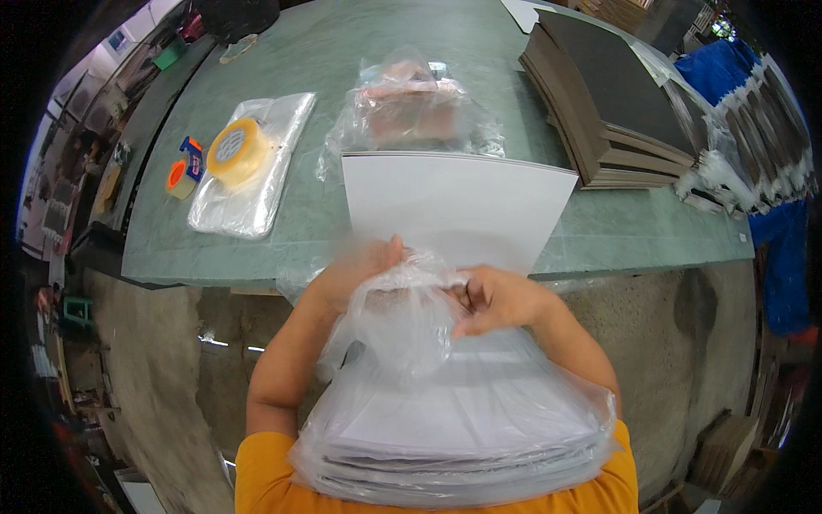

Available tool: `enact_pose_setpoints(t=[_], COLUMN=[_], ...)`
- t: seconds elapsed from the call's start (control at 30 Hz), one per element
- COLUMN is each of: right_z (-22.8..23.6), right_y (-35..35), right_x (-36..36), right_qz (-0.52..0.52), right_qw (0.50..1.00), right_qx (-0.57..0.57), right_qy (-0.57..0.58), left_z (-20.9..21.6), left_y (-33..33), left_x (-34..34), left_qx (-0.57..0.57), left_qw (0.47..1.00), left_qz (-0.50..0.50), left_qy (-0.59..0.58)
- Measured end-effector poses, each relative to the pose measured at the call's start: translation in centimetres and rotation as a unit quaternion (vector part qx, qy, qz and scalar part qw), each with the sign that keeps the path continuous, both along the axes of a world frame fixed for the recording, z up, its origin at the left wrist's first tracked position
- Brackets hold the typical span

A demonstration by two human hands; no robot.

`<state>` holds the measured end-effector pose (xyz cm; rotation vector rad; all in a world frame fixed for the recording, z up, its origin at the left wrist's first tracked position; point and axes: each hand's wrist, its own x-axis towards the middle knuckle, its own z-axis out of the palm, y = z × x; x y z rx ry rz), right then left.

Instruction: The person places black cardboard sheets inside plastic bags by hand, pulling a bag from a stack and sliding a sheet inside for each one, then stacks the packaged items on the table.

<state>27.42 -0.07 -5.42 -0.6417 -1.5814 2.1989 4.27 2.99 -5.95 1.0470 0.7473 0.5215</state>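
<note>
Two hands bunch up a plastic bag full of white sheets.

The left hand (pixel 355 270) and right hand (pixel 497 298) pinch the bag (pixel 411 343) top between them; the sheets (pixel 454 420) sit just below, a white board (pixel 454 210) on the counter (pixel 342 51) just beyond.

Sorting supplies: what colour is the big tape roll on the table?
Yellow tape roll, clearest in the head view.

Clear plastic bag (pixel 445 403) over a stack of white sheets (pixel 462 424); further white sheets (pixel 458 210) lie on the green, faintly marbled table (pixel 342 51). Yellow tape roll (pixel 235 150), orange tape roll (pixel 178 178), dark brown boards (pixel 612 94). Blue cloth (pixel 719 73) at the right, orange sleeves (pixel 265 480) below.
</note>
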Motion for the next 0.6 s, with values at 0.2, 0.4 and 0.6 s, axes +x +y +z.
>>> enact_pose_setpoints(t=[0.2, 0.4, 0.6], right_z=[-1.4, 2.5, 2.3], right_y=[-0.6, 2.7, 0.9], right_x=[0.1, 2.2, 3.9], right_qz=[-0.119, -0.569, -0.447], right_qw=[0.969, 0.783, 0.852], right_qx=[0.197, 0.188, 0.273], right_qy=[-0.085, 0.167, 0.011], left_z=[0.0, 1.4, 3.1], left_y=[-0.1, -0.4, -0.5], left_x=[1.2, 0.7, 0.2], left_qx=[-0.048, 0.235, 0.247], left_qw=[0.999, 0.958, 0.941], left_qz=[0.009, -0.057, 0.052], left_qy=[-0.013, 0.157, 0.224])
